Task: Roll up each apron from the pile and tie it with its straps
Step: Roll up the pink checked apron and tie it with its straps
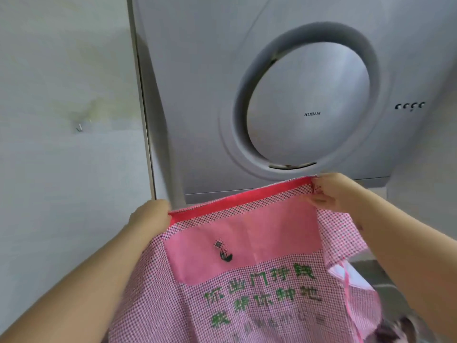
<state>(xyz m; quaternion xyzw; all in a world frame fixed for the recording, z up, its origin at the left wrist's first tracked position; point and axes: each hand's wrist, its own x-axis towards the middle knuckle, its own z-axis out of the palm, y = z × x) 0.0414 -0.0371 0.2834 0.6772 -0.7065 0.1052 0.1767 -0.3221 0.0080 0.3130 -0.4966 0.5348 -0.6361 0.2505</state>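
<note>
Fingers (319,200) of right hand (331,191) and left hand (150,216) clamped on apron (247,280) hem corners (mid-frame); keep hem taut, lay flat before rolling.

the person's two forearms are bare along all that shows, smooth and plain. the left hand (150,216), down and left of the range hood's round disc (309,105), is a rounded, blurred shape, its fingertips out of sight. the right hand (331,191), straight below the disc, shows fingers (319,200) with small dark marks at the tips, too blurred to say what they are.
</note>
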